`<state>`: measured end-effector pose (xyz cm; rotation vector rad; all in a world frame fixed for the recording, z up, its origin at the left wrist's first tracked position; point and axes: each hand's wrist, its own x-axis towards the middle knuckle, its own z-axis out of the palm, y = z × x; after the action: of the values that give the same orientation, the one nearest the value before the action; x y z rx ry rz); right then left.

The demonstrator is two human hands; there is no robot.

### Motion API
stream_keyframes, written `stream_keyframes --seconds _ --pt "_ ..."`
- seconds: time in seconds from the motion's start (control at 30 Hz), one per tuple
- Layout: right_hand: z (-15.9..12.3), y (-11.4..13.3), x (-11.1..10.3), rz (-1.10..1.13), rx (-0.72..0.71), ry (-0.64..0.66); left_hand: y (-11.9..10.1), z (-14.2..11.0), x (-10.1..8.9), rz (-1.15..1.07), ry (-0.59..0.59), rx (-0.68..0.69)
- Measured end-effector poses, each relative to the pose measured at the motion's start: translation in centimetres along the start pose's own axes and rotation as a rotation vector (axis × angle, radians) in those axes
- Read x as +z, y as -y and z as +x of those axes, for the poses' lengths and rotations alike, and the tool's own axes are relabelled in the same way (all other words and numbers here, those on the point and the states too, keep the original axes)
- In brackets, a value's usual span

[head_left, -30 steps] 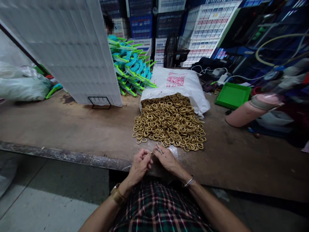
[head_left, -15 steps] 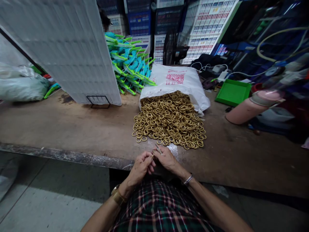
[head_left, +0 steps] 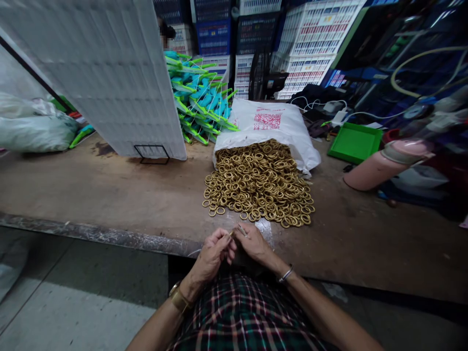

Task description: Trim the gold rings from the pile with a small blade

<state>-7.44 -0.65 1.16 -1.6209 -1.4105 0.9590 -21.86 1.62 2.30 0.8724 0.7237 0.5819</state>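
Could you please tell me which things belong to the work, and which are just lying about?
In use: left hand pinching a gold-coloured piece; right hand with a thin metal tool; gold-coloured rings; printed white sack.

Apparently lying about: green tray; pink bottle; black fan.

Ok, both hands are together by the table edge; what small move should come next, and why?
I'd probably tilt the left hand slightly, to show the small gold piece better: the fingers mostly hide it, and the right hand has a thin metal tool close beside it.

head-worn camera, looking forward and down, hands (head_left: 236, 243) below
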Motion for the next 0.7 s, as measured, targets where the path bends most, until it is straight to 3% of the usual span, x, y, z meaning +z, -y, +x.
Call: stream_keyframes --seconds 0.23,0.7 --pt "-0.95 -0.49 0.21 -0.291 -0.219 0.091 0.10 0.29 -0.59 0.123 -0.026 0.078" --pt "-1.00 -0.07 0.63 -0.493 -0.156 0.084 0.26 0.07 -0.76 0.220 -0.083 0.069"
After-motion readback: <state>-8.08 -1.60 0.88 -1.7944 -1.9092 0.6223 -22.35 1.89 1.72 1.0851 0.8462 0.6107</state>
